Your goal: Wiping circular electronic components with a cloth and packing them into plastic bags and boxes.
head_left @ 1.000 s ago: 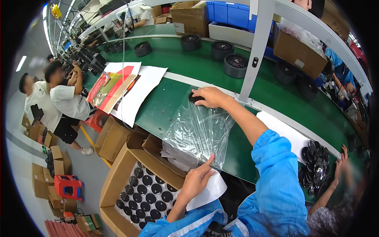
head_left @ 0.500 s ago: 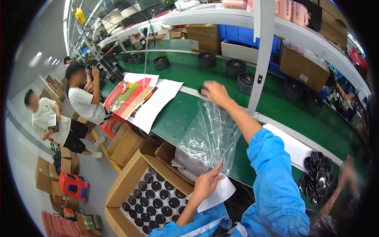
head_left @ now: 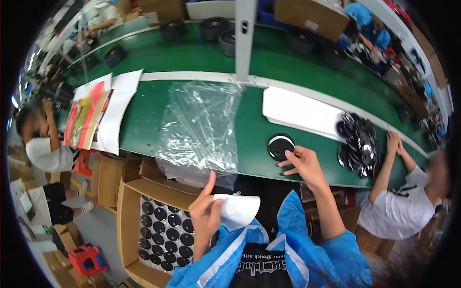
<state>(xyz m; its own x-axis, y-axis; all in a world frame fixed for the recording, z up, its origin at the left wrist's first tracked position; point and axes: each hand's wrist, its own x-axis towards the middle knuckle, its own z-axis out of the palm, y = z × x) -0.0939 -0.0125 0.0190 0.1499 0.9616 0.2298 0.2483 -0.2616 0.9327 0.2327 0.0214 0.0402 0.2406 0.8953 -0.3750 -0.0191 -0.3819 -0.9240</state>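
Since half a second ago the right hand (head_left: 303, 165) has come back from the far side of the table and now rests at the near edge, its fingertips on a round black disc with a white face (head_left: 281, 146). Its fingers are loosely spread and curl over the disc's near rim; they touch it rather than grip it. The left hand (head_left: 205, 216) has stayed low, near the body, thumb and fingers pinched on a white sheet (head_left: 237, 210), with the forefinger pointing up toward the pile of clear plastic bags (head_left: 201, 126). Those bags lie flat on the green table (head_left: 149, 115), left of the disc and apart from it. Judging by this, the reach is over and the disc is the part now in hand. Below the left hand an open carton (head_left: 128, 211) holds rows of black discs. At right, another person's hands (head_left: 394, 144) rest beside a heap of dark parts (head_left: 357, 141), near a white stack (head_left: 300, 113).
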